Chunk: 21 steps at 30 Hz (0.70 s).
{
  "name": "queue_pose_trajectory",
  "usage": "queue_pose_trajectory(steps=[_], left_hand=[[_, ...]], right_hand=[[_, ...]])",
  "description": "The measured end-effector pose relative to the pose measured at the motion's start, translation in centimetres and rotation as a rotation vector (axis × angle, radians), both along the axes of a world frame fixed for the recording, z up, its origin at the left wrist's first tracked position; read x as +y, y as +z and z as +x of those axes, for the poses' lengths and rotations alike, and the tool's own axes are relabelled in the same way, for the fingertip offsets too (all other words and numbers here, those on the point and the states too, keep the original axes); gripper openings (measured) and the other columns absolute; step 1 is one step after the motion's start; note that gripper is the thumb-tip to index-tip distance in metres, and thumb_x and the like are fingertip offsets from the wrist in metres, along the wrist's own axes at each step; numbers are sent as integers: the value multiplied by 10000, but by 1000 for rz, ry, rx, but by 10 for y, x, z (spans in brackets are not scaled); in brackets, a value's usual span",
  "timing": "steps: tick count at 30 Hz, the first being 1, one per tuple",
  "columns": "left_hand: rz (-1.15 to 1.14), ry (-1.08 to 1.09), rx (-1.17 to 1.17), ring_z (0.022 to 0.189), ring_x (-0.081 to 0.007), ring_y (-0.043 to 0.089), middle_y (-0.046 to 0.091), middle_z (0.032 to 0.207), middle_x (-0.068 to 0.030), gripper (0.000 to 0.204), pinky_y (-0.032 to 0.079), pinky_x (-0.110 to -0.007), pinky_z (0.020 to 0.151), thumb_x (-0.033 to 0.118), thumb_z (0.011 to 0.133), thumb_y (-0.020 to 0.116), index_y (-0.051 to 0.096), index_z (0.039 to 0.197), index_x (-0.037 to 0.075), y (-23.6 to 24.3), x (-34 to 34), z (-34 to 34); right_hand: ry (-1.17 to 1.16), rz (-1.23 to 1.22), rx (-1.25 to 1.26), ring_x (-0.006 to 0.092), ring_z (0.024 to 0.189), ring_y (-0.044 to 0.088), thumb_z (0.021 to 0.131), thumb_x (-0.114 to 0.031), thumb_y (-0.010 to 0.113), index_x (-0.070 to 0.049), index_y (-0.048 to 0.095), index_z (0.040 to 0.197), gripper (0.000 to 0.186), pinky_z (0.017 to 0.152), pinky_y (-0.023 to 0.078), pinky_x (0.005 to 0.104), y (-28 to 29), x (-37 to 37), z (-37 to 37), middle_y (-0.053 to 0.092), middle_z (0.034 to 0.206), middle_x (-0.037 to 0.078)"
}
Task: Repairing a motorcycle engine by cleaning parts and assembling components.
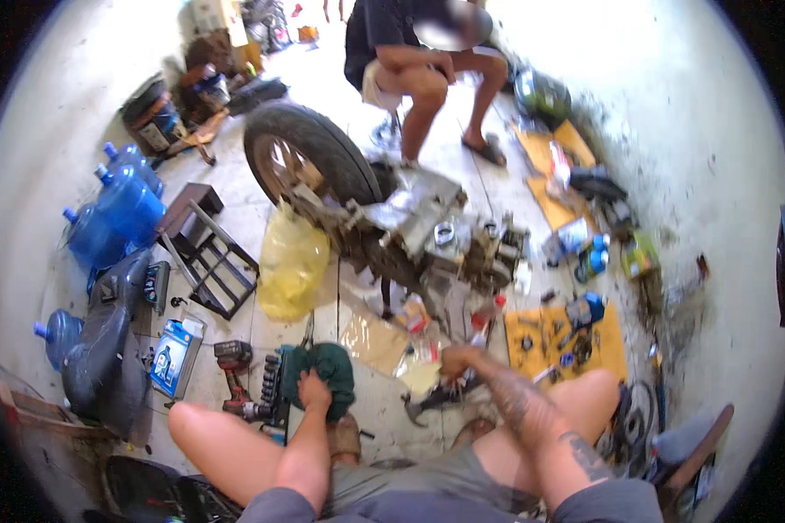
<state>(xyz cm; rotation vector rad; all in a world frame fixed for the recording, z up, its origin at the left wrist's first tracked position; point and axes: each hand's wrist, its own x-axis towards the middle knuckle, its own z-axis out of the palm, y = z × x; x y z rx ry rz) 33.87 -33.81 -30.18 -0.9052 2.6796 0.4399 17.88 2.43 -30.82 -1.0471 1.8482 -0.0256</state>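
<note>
- The engine sits ahead of the person, a wheel at its far left.
- Nearer the person than the engine, and left of it, the left hand touches a green cloth; I cannot tell whether its fingers grip.
- On the engine's near side, the right hand is near a hammer-like tool; its fingers look curled, their hold unclear.
- Left of the engine stands a yellow bag.

The left hand rests on a dark green cloth near a red-and-black drill. The right hand, its grip unclear, is near a hammer. Ahead, a wheel and engine stand beside a yellow bag.
</note>
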Motion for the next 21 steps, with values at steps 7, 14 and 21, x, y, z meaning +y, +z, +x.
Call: queue_pose_trajectory(steps=[7,14,21], left_hand=[[291,77,346,797,-376,658,681,860,-223,521,502,-458,753,427,972,449,701,860,-15,95,3,-25],[1812,419,988,1023,-193,605,646,1091,-106,544,450,-318,945,435,1014,403,553,1245,-35,246,47,-38],[1532,284,1068,1147,-197,509,525,1264,-82,506,390,-332,1000,374,1026,398,400,1384,16,211,98,-16]], right_hand=[[-369,-426,-7,339,870,660,932,-526,452,-28,725,918,568,802,490,438,109,-114,19,700,896,186],[-897,-817,-1106,197,1063,573,886,-599,561,-33,506,1341,728,920,457,332,132,-197,55,599,1239,89],[-1551,-1113,-987,162,865,603,875,-320,697,-19,648,1132,400,787,493,321,191,-244,66,659,1019,37]])
